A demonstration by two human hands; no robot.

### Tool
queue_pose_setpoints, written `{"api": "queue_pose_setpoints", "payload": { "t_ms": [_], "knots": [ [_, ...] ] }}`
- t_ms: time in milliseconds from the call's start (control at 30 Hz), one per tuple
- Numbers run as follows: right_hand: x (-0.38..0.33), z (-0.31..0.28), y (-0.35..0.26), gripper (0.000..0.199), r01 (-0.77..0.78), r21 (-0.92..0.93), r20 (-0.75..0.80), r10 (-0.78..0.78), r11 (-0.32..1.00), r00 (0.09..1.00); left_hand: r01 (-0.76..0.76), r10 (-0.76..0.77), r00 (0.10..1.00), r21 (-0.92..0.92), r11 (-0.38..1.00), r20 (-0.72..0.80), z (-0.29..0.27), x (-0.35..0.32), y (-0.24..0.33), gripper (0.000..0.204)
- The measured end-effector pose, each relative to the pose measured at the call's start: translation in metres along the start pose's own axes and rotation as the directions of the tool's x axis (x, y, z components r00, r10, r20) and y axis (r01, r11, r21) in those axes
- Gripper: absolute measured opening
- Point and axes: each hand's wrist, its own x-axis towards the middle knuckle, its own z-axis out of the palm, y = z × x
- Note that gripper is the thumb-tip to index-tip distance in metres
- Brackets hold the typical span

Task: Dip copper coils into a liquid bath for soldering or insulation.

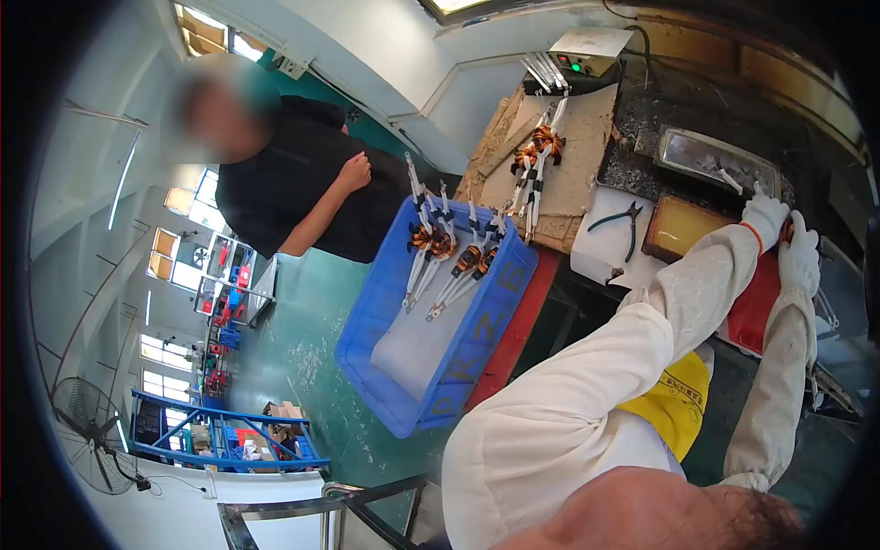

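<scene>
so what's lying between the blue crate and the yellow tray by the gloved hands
In the head view, black pliers lie on a white sheet between the blue crate and the yellow tray.

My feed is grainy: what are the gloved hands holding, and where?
Cannot tell. The left hand is at the metal tray, the right hand beside it; any grip is hidden.

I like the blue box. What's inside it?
Inside the blue crate lie several copper-wound coils with long white leads, resting on a pale sheet. Whatever is under that sheet is covered and cannot be seen.
</scene>
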Motion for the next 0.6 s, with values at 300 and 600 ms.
{"api": "queue_pose_setpoints", "payload": {
  "t_ms": [300,600],
  "knots": [
    [0.001,0.002,0.003,0.061,-0.003,-0.001,0.009,0.003,1.000,1.000,0.015,-0.013,0.999,-0.040,0.999,0.041,-0.003,-0.002,0.003,0.025],
    [0.006,0.008,0.007,0.062,0.013,0.002,0.001,-0.013,1.000,1.000,0.076,-0.074,0.996,-0.044,0.996,0.044,-0.008,-0.005,0.004,0.026]
  ]
}}
